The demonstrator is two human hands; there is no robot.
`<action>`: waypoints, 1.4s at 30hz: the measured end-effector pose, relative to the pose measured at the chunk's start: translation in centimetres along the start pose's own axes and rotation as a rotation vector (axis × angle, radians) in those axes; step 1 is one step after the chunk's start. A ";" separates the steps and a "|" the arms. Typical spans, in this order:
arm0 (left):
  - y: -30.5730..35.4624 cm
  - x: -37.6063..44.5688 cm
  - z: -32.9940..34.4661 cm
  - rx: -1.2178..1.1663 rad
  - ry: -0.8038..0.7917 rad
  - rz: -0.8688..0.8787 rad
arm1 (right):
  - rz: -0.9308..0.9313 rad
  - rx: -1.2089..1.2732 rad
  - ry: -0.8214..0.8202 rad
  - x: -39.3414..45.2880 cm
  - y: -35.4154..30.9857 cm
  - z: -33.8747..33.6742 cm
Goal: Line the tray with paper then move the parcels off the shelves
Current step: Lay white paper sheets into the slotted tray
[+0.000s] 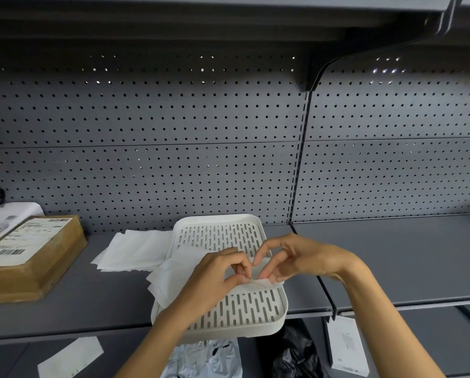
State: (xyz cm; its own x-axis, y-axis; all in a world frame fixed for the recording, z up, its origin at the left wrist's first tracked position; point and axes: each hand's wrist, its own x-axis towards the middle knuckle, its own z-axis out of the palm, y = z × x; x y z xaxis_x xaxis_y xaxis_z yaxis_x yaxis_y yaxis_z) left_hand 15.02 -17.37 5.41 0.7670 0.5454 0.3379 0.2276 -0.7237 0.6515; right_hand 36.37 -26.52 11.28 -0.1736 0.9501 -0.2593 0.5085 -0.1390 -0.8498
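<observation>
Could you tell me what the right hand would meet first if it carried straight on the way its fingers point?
The right hand points left and slightly down, so it would probably meet the left hand first, just across the paper both pinch over the tray; depth is hard to judge.

The left hand (217,276) and right hand (288,257) cover the middle of the white tray (280,317) and part of the paper (171,279) they pinch. The brown parcel (35,257) runs off the left edge; its label print is too blurred to read. Packages on the lower shelf (209,358) are cut off by the near edge.
</observation>
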 end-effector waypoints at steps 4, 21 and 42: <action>0.0 0.1 0.1 0.015 0.015 0.011 | 0.022 -0.030 0.066 0.5 0.2 0.6; -0.5 -0.4 -0.3 -0.067 -0.058 -0.012 | 0.098 -0.331 0.198 1.9 0.1 1.2; -11.1 -6.6 -11.6 0.129 -0.275 -0.337 | 0.240 -0.359 0.060 0.5 -0.7 1.0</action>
State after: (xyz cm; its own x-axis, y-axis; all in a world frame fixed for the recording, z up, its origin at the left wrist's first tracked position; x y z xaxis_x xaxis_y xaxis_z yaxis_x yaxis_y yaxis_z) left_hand 0.50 -8.03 3.87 0.7644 0.6395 -0.0828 0.5513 -0.5814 0.5984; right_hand 35.11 -26.25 11.35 0.0294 0.9185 -0.3942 0.7915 -0.2622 -0.5520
